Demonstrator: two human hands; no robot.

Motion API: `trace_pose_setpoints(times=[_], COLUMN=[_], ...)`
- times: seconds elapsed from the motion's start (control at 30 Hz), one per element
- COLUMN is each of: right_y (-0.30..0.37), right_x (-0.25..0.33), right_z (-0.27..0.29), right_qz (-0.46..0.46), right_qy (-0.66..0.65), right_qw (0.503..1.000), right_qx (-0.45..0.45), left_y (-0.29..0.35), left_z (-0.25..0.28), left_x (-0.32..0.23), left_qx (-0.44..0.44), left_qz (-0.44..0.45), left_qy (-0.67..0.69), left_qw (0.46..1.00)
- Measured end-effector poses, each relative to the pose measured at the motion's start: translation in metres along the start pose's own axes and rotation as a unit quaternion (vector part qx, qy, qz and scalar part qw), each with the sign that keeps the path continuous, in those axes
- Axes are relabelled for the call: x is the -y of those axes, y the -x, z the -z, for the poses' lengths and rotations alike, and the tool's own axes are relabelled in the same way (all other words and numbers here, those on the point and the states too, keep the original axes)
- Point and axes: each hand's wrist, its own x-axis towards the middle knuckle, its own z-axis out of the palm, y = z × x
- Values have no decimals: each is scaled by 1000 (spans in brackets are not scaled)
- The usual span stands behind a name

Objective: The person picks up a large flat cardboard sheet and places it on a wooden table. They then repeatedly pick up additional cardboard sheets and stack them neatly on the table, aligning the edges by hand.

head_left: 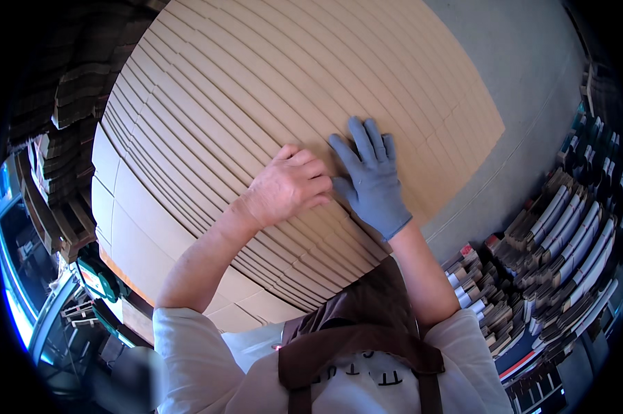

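Note:
A wide spread of flat brown cardboard sheets (208,90) lies in front of me, overlapping like shingles with their edges in slanting rows. My left hand (291,185), bare, rests over the middle of the sheets with its fingers curled in. Whatever its fingertips may grip is hidden under the hand. Just to its right, my right hand (373,176) wears a grey glove and lies flat on the cardboard, its fingers stretched out and pointing away from me. The two hands almost touch at the right thumb.
Grey floor (532,62) runs along the right side. Bundled stacks of flat cardboard (560,241) stand at the right. Dark stacked sheets (84,90) rise at the far left, above a wooden pallet (73,228). Paler cardboard (146,214) lies at the pile's left edge.

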Motion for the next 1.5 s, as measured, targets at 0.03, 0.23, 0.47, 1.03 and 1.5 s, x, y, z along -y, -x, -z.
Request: trace_pose_setpoints(times=[0.03, 0.23, 0.47, 1.03, 1.5], right_y=[0, 1, 1, 13, 51], right_x=[1, 0, 1, 16, -7], right_z=[0, 0, 0, 15, 24], right_qz=[0, -1, -2, 4, -59], right_qy=[-2, -7, -6, 3, 35], right_qw=[1000, 1000, 1000, 999, 998], right_qx=[1, 0, -2, 43, 11], left_y=[0, 0, 1, 6, 0], left_z=[0, 1, -1, 2, -2], left_x=[0, 1, 1, 3, 2], left_qx=[0, 1, -2, -11, -8], left_qz=[-2, -8, -9, -25, -10], left_qy=[4, -4, 3, -21, 18], left_qw=[1000, 1000, 1000, 999, 1000])
